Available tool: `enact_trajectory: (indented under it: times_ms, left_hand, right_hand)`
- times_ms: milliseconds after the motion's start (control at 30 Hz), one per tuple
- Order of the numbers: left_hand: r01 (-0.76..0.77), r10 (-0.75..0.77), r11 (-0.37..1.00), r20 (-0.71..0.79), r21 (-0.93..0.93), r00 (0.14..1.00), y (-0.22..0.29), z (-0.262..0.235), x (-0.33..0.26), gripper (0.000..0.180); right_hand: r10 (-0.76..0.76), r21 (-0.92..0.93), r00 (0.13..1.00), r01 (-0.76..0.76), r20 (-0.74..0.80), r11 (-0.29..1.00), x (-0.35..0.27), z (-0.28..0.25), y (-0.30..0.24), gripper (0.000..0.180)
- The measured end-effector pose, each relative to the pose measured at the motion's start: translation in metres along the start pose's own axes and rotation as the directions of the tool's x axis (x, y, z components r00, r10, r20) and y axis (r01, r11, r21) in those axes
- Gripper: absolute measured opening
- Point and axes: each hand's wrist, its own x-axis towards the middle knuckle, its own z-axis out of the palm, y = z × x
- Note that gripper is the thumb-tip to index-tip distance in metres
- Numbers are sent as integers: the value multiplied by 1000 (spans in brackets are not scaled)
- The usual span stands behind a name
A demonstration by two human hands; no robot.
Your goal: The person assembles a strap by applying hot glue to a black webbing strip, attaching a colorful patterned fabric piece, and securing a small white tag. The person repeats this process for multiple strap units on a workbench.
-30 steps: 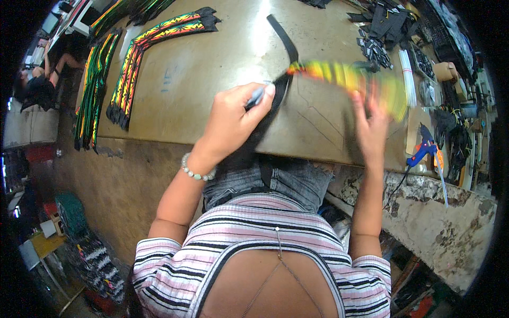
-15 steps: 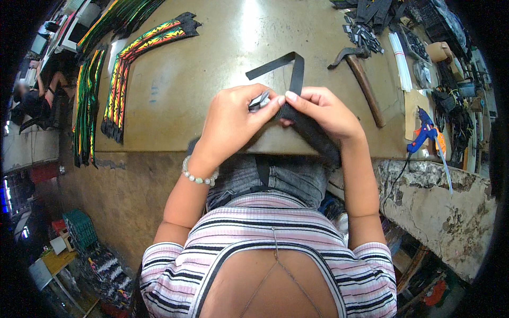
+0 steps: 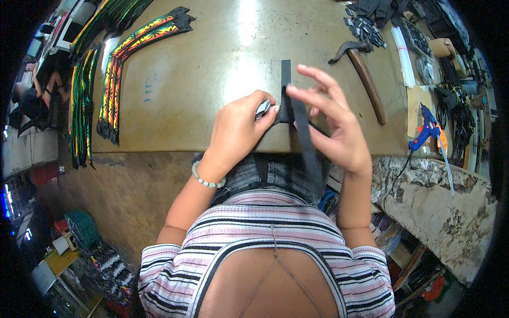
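Fingers showed over a broad, glossy olive-brown tabletop [image 3: 196, 95], either side of a long, narrow black fabric strap [image 3: 286, 74], its upper end pointing across the tabletop. Right of the strap, overlapping it, the nearer right hand [image 3: 342, 132] splayed loosely; just left, the left hand [image 3: 238, 122] pinched a small, shiny grey piece [image 3: 262, 109].
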Motion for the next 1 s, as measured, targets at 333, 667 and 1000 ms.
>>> enact_trajectory:
  times_ms: [333, 667, 1000]
  left_hand:
    - [-103, 114, 992, -163, 72, 980, -5, 19, 15, 17]
    - [-283, 291, 956, -154, 75, 944, -3, 21, 14, 23]
    - [-195, 206, 968, -56, 157, 977, -1, 19, 14, 38]
  right_hand:
    - [-21, -454, 977, -78, -210, 888, -15, 52, 38, 26]
    - [23, -460, 990, -86, -141, 884, -27, 43, 22, 30]
    - [55, -394, 989, -106, -138, 913, -29, 42, 20, 22]
